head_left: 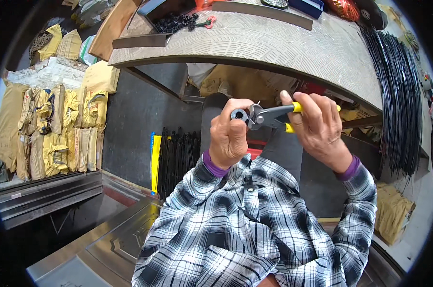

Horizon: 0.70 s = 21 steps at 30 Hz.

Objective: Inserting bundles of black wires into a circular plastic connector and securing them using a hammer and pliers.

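**Pliers set against a small tube end**

A short dark tube is clamped in the left hand, held up before the patterned surface. Yellow-handled pliers are gripped by the right hand, jaws closed on a thin wire at the tube's mouth; the work appears midway, unfinished.

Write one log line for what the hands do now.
left hand: grips small grey tube | right hand: holds yellow-handled pliers at tube

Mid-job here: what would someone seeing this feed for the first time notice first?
Dead centre, the right hand grips yellow-handled pliers, whose jaws meet a small dark ring-shaped part pinched in the left hand. Behind them curves a patterned metal tabletop, a bundle of black rods hangs down at its right end, and yellowish sacks are stacked far left.
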Tool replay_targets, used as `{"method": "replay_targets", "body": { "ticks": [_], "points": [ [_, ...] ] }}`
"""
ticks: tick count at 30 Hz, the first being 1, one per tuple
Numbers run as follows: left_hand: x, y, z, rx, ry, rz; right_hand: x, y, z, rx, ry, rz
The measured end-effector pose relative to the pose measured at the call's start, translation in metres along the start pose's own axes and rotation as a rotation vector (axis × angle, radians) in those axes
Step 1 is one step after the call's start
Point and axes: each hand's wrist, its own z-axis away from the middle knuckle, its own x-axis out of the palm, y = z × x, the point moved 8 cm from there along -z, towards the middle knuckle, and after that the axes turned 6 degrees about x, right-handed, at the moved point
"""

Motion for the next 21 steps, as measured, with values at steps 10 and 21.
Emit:
{"method": "replay_targets", "body": {
  "ticks": [10,21],
  "points": [
    [0.029,0.020,0.021,0.264,-0.749,0.214,0.043,-0.013,0.069,0.511,-1.537,-2.084],
    [0.032,0.008,0.017,0.176,-0.448,0.077,0.009,0.013,0.040,0.089,-0.378,-0.247]
  ]
}}
